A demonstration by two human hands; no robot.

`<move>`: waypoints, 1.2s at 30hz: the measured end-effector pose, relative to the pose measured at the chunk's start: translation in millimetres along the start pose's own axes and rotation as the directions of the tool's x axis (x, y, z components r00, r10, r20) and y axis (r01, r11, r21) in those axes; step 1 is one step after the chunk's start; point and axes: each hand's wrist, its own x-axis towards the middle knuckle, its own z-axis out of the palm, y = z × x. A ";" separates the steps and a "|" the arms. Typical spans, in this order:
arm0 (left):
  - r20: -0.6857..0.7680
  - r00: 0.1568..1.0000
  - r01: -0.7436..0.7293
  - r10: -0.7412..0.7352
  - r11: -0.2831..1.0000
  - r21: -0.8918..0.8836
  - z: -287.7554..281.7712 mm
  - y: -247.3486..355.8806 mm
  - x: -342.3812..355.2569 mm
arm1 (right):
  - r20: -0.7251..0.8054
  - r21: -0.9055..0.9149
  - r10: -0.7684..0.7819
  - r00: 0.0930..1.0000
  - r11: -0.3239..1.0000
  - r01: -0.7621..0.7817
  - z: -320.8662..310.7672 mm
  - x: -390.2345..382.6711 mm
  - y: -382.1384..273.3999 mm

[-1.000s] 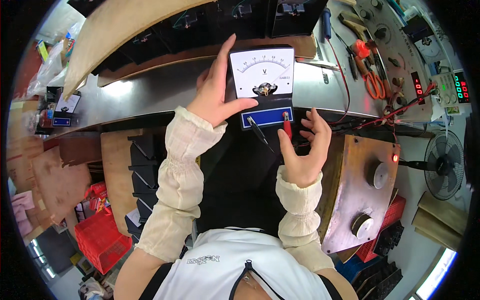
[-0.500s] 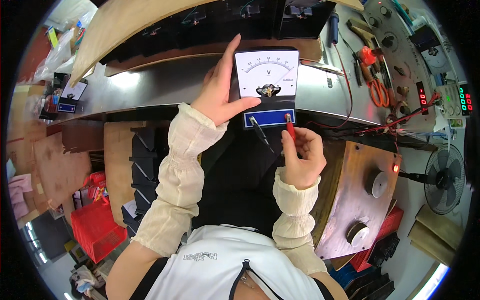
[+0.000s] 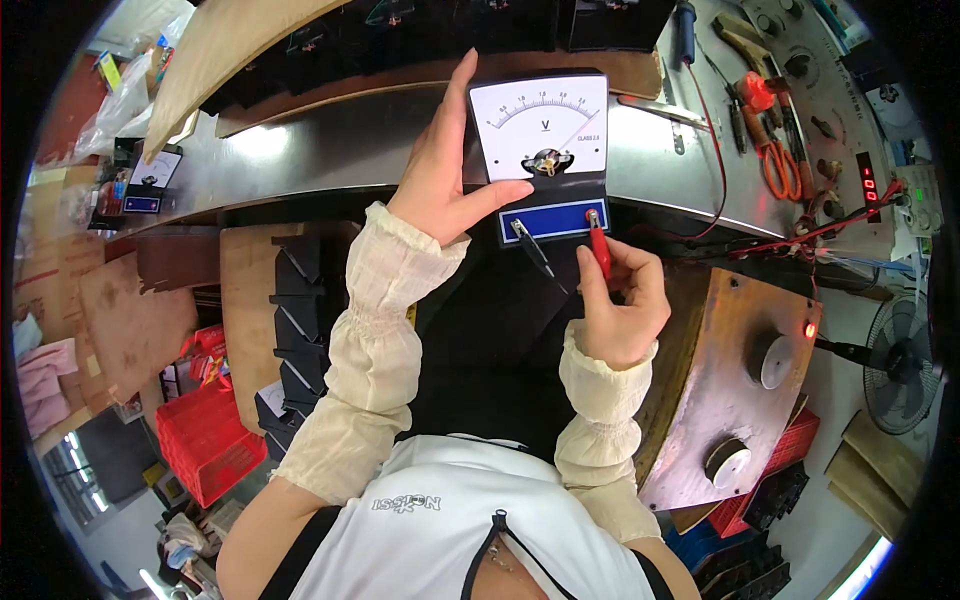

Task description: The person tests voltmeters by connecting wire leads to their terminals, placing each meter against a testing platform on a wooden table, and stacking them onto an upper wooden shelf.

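Right hand [image 3: 630, 305]: has closed in since a second ago; grip pinches the red clip [image 3: 600, 253].
Left hand [image 3: 435, 190]: grip spread wide against the meter's [image 3: 545, 112] left side.
Meter: at the worktop's [image 3: 300, 165] near edge.

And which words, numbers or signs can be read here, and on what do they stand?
Texts located, not copied:
Black-and-white meter: scale figures and lettering, readable.
Small display: red digits, mostly readable.
White shirt: dark lettering.
Grey control panel: print too small.
Far-left meter: markings too small.
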 end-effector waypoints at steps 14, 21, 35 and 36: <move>0.040 0.998 -0.058 0.052 0.985 0.161 -7.6 2.5 -1.5 | 0.011 0.126 -0.247 0.969 0.962 0.244 -26.5 -4.1 12.5; -0.254 0.965 -0.009 0.056 0.983 0.182 2.0 10.5 -26.7 | 0.208 0.208 0.008 0.978 0.977 -0.052 6.2 -27.0 -10.2; -0.466 0.875 0.468 0.129 0.020 0.884 -268.3 17.2 -332.1 | 0.588 -0.313 -0.068 0.806 0.899 0.305 -2.3 6.8 47.6; -0.575 0.805 0.584 -0.145 0.025 0.812 -274.4 14.6 -344.8 | 0.571 -0.328 -0.069 0.818 0.895 0.304 -5.0 8.5 47.9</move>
